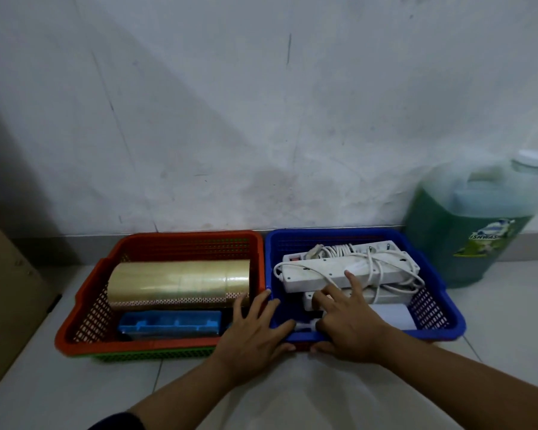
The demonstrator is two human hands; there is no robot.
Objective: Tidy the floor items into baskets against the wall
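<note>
- Left hand lies open, fingers spread, on the near edges where the red basket meets the blue basket.
- Right hand is open, grips nothing, fingers on white power strips inside the blue basket.

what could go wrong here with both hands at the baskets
The white cables are looped loosely over the power strips in the blue basket. The right hand reaches in among them, so a finger may snag a loop and drag a strip out.

The left hand lies across the rims where the blue basket meets the red basket; pushing them together could pinch it.
</note>
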